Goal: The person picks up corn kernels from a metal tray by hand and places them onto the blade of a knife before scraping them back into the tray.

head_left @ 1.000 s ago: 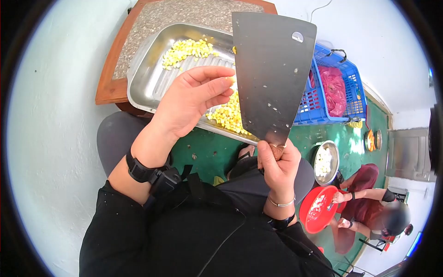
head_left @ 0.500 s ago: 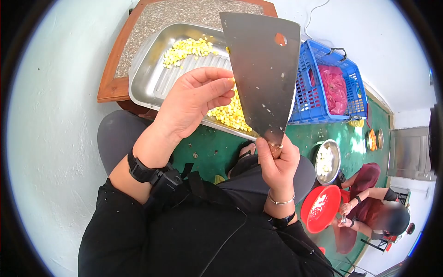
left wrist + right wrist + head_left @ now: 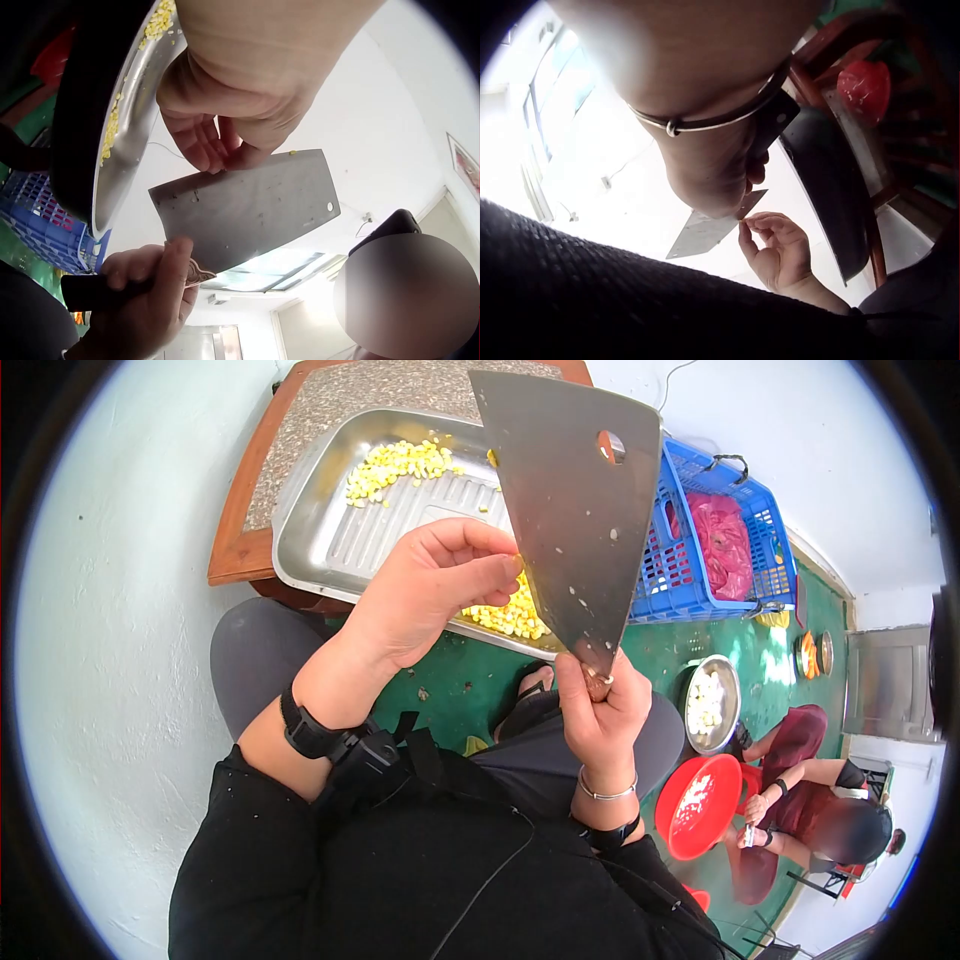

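Observation:
My right hand grips the dark handle of a cleaver, its broad grey blade raised upright and specked with small bits. At the blade's left edge my left hand pinches a small yellow piece between thumb and fingers. In the left wrist view, those fingertips sit right at the edge of the blade. Behind and below is a metal tray holding small yellow pieces like corn kernels, in one heap at the far left and another partly hidden by the blade.
The tray rests on a wood-framed stone-top table. To the right are a blue crate with a pink bag and a metal bowl of white pieces. Beyond, a seated person works beside a red basin.
The cleaver has shifted left and tilted, its blade turning a little. My left hand has come slightly down and right, still pinching at the edge. The seated person's hands have moved off the basin.

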`<state>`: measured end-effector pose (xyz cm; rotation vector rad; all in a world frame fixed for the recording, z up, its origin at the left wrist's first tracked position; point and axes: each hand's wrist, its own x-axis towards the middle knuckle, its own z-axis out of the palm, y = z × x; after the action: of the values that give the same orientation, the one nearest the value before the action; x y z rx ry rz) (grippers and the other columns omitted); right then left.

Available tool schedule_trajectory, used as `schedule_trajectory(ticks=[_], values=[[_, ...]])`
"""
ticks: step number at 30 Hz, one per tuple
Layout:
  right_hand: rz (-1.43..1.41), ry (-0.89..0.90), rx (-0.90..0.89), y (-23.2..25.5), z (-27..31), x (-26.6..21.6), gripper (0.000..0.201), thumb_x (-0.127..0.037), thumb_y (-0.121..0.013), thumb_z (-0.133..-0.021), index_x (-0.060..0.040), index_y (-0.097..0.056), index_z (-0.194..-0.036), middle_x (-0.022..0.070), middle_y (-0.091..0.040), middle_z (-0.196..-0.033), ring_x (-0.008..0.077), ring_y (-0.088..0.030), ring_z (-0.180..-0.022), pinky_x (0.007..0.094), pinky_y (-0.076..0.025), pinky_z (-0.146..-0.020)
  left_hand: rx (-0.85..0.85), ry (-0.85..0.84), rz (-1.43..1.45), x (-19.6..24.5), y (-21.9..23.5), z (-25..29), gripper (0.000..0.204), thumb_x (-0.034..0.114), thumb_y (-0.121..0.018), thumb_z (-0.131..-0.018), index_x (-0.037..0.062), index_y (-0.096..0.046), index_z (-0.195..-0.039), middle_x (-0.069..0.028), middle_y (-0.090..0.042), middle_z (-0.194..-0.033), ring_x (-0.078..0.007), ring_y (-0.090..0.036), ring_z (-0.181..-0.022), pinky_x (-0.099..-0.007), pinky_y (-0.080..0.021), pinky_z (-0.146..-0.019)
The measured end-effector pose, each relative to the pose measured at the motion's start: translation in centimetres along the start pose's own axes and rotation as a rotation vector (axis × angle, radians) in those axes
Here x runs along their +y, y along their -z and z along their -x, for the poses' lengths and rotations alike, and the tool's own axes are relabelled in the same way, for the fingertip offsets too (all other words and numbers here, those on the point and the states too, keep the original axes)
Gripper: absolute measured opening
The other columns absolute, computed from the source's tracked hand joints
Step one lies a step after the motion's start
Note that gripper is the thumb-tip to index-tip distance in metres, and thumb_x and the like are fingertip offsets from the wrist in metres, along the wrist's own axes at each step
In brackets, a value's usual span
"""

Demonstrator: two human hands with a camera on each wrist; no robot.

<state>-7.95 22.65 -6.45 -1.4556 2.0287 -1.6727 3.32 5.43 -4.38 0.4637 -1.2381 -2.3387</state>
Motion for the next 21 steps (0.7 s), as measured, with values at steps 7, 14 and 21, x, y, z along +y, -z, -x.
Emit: schedule_trajectory(ticks=[7,14,21], values=[[0.003,-0.038,0.007,-0.1,0.0,-0.2,0.029,0.001,-0.067,-0.078,0.0002,-0.064,-0.107,0.0028,-0.054,-0.059,0.0065,-0.047,-0.049,0.0204,-0.04,-0.049,-0.064,0.07,0.031,0.1,0.2,-0.1,0.012,0.001,-0.06,-0.086,0.0032,-0.06,-0.097,-0.0011,-0.061,-0.085,-0.0102,-0.059,-0.078,-0.0229,-0.048,-0.072],[-0.041,-0.184,0.029,0.1,0.0,0.2,0.027,-0.002,-0.066,-0.081,0.002,-0.062,-0.108,-0.001,-0.051,-0.058,0.0046,-0.039,-0.048,0.0188,-0.036,-0.05,-0.056,0.023,-0.298,-0.7,0.4,-0.8,0.027,-0.001,-0.056,-0.085,0.0016,-0.059,-0.112,-0.0045,-0.063,-0.101,-0.0124,-0.058,-0.094,-0.0257,-0.046,-0.082],[-0.439,-0.449,-0.067,0.7,0.1,0.0,0.01,-0.004,-0.061,-0.087,0.0021,-0.06,-0.095,-0.0027,-0.048,-0.054,0.0037,-0.039,-0.044,0.0192,-0.031,-0.042,-0.091,-0.064,0.061,-0.3,1.1,-2.2,0.037,0.019,-0.041,-0.095,0.0013,-0.049,-0.127,-0.0115,-0.056,-0.124,-0.0201,-0.054,-0.112,-0.0337,-0.04,-0.099]])
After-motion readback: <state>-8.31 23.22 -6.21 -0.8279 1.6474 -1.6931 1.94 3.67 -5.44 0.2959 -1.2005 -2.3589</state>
